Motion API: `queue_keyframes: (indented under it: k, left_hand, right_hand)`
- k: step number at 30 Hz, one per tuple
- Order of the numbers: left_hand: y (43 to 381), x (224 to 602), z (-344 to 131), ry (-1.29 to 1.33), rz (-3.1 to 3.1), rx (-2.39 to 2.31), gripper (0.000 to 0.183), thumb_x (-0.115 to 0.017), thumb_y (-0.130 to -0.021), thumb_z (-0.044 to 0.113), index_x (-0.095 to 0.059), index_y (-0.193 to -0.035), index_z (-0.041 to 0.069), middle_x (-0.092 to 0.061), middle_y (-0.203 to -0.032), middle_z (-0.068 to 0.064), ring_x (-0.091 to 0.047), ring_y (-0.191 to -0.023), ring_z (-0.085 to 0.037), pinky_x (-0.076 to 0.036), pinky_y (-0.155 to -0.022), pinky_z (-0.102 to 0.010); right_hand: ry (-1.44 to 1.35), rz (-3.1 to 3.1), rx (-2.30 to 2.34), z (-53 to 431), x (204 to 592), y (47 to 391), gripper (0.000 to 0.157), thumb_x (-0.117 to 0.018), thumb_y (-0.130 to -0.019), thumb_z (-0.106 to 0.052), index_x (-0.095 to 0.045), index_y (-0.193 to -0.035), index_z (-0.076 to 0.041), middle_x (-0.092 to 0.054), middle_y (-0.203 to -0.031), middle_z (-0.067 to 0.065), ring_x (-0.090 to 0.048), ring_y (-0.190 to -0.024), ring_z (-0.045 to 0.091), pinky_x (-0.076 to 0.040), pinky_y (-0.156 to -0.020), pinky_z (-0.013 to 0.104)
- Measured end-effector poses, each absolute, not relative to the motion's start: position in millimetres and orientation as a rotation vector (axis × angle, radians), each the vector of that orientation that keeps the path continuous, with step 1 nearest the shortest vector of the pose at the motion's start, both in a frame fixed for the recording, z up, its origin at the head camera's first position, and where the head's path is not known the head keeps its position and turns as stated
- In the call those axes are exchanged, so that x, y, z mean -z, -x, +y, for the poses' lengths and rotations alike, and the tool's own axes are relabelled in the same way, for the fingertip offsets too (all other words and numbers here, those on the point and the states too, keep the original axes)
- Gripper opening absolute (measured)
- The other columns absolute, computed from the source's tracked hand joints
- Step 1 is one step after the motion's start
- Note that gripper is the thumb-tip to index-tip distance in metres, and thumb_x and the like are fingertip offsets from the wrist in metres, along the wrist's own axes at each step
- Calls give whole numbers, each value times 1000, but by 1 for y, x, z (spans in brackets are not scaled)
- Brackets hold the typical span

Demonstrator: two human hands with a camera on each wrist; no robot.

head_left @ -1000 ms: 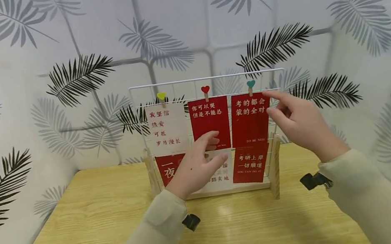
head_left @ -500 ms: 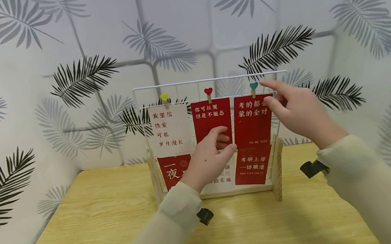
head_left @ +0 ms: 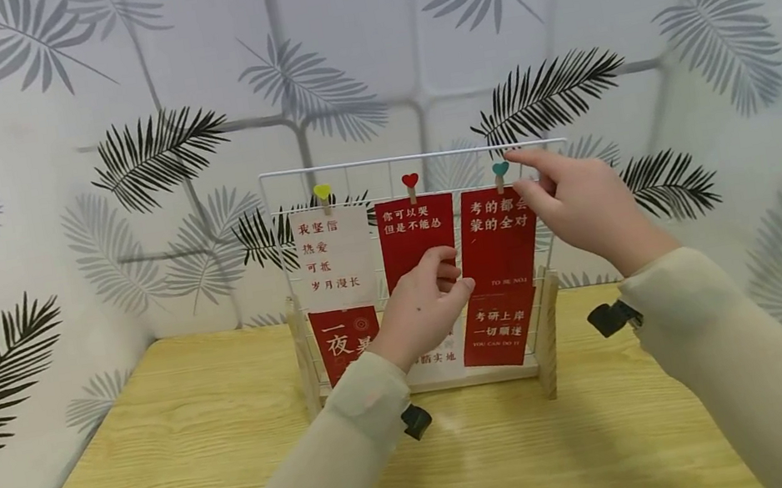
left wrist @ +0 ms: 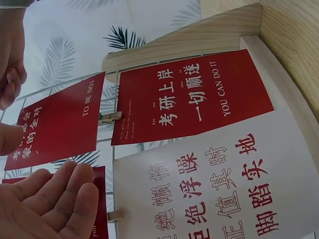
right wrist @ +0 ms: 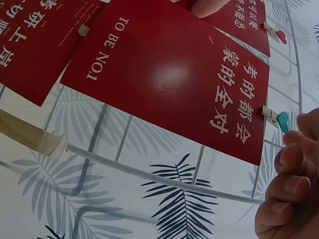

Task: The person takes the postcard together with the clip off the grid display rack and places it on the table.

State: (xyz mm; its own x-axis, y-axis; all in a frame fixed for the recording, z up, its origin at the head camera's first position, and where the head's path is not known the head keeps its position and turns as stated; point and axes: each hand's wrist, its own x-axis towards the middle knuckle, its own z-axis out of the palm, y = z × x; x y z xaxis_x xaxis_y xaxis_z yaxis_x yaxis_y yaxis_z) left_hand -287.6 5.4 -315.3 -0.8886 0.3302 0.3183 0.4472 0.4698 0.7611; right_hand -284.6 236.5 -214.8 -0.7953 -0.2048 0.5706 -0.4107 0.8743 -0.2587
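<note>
My right hand (head_left: 585, 202) is beside the teal heart clothespin (head_left: 501, 170), thumb and index finger apart. In the right wrist view this teal heart clothespin (right wrist: 282, 121) sits on the top edge of a red card (right wrist: 164, 74), close to the fingers. My left hand (head_left: 426, 306) hovers before the middle cards with loosely bent fingers and holds nothing. It partly covers the red card under the red heart clothespin (head_left: 410, 182) and the white card (left wrist: 209, 184) below. The left wrist view shows the lower right red card (left wrist: 189, 97) pinned by a small clothespin.
A white wire grid rack (head_left: 423, 156) with wooden feet (head_left: 548, 339) stands on the wood-grain table (head_left: 228, 471). A white card (head_left: 334, 257) hangs under a yellow heart clothespin (head_left: 323, 193), with a red card (head_left: 341, 344) below it. Leaf-patterned wall covering (head_left: 347, 48) rises behind.
My right hand has risen from the red card's upper right corner to the teal heart clothespin. The left hand has shifted a little rightward before the cards.
</note>
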Motion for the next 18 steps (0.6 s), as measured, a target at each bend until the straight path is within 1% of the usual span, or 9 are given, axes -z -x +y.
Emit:
queue_keyframes:
  k: [5, 8, 12, 18]
  left_hand:
    - [289, 314, 10, 690, -2595, 1319, 50, -60, -100, 38, -48, -146, 21, -65, -120, 7, -61, -101, -8, -52, -88, -34]
    - [290, 312, 12, 691, -2578, 1316, 50, -60, -100, 37, -49, -146, 21, -65, -115, 8, -61, -99, -8, -53, -86, -34]
    - [291, 311, 13, 692, -2557, 1312, 48, -60, -100, 36, -50, -144, 20, -65, -111, 8, -61, -96, -9, -54, -83, -33]
    - [294, 314, 18, 670, -2554, 1295, 43, -60, -102, 36, -54, -141, 20, -67, -109, 8, -61, -94, -10, -54, -82, -32]
  right_hand:
    - [-391, -2558, -479, 233, 209, 286, 49, -45, -105, -47, -48, -152, -31, -52, -71, 7, -46, -59, 25, -41, -55, 39]
    - [-392, -2581, -444, 231, 205, 288, 50, -44, -106, -47, -46, -153, -30, -54, -73, 7, -47, -62, 25, -42, -57, 39]
    - [-403, -2577, -415, 228, 202, 292, 48, -43, -107, -44, -48, -152, -28, -54, -72, 7, -48, -62, 25, -42, -57, 39]
    - [-380, -2580, -396, 223, 204, 294, 48, -42, -107, -43, -49, -151, -27, -51, -60, 5, -46, -54, 24, -41, -52, 38]
